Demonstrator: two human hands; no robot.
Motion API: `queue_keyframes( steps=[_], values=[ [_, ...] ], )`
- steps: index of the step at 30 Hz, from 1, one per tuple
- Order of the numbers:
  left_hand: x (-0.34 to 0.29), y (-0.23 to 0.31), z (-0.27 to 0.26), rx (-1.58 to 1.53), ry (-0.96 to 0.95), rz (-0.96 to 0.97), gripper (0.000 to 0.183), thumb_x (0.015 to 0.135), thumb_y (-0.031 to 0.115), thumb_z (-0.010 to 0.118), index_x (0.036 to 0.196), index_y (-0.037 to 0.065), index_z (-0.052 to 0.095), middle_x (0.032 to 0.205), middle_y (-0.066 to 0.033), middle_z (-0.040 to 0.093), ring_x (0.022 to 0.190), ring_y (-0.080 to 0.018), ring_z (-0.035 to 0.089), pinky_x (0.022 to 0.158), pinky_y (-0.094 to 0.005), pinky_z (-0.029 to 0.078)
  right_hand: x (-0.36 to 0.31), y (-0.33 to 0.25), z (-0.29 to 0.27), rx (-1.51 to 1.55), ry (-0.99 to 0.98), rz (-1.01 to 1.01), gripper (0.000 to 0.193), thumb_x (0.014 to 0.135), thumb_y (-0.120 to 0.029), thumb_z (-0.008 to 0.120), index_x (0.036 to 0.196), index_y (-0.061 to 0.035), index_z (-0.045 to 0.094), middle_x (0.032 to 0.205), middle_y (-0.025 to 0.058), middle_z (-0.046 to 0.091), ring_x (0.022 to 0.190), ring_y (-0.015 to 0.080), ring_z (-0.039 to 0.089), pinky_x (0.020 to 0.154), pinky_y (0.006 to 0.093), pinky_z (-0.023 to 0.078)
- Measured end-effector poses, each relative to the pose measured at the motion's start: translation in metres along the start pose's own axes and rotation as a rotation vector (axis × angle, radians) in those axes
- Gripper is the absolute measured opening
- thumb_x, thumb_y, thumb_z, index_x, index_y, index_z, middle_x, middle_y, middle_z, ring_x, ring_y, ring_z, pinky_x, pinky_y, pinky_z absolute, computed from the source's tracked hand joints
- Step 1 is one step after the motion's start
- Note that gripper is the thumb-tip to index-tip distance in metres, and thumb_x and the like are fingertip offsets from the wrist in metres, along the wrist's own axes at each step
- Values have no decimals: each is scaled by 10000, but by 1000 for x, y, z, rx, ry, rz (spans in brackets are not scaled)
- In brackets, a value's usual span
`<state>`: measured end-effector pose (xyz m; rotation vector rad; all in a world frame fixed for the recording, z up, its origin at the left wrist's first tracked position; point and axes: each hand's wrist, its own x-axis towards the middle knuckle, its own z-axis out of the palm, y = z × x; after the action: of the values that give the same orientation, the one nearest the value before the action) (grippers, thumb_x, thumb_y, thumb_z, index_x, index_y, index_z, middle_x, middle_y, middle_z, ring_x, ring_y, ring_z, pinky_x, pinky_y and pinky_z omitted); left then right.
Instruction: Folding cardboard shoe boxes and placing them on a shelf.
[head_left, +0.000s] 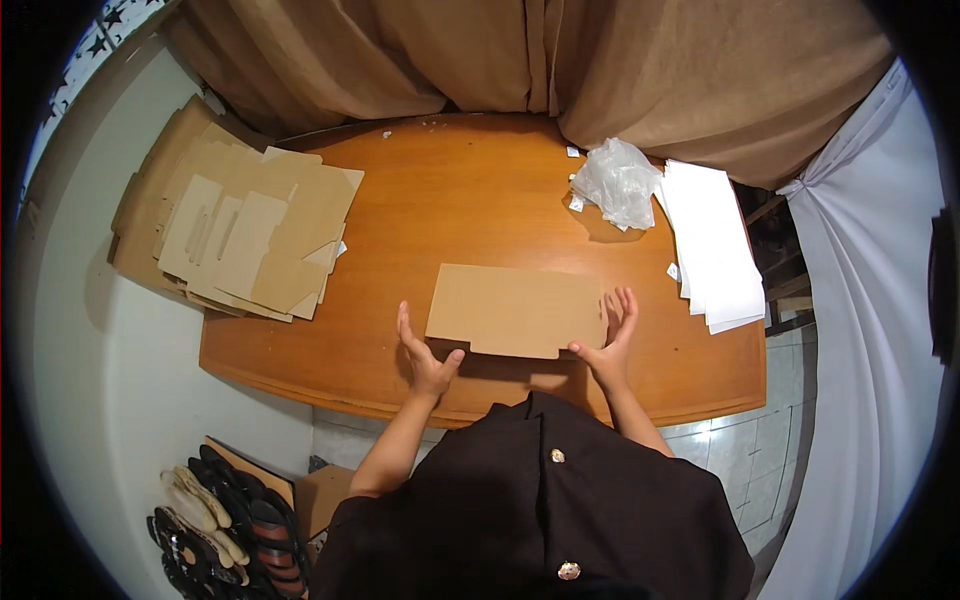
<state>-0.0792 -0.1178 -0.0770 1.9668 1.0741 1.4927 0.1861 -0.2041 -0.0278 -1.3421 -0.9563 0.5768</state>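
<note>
A closed brown cardboard box [520,308] lies before me near the front of the wooden table, a notch showing along its near edge. My left hand [425,365] stands beside the box's near left corner, its fingers stretched upward and thumb apart, with a small gap to the cardboard. At the opposite end is my right hand [610,350]; its thumb is against or just at the near right corner, and the fingers reach up along the right side, spread. Neither hand is wrapped round the box.
Flattened cardboard boxes [250,230] are stacked at the table's left, by the wall. A crumpled clear plastic bag [617,185] and white paper sheets [708,245] lie at the right. Brown curtains [400,60] hang behind. Several sandals [225,520] are at lower left.
</note>
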Motion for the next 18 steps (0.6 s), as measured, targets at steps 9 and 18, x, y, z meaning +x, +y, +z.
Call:
queue_keyframes(
  steps=[9,18],
  values=[
    [8,4,-9,327,-391,161,1186,537,567,791,1393,24,175,1380,-192,334,1275,-355,331,1049,-463,248,-23,7,1,-616,-249,-176,1114,456,-395,885,1357,-132,285,1411,251,140,1296,432,219,1052,493,259],
    [10,18,2,166,-316,-139,1149,545,419,846,1390,20,177,1399,-205,297,1285,-374,311,1068,-502,224,-24,0,2,-690,-190,93,1061,526,-413,846,1374,-136,272,1442,215,216,1340,358,234,999,688,79]
  ],
)
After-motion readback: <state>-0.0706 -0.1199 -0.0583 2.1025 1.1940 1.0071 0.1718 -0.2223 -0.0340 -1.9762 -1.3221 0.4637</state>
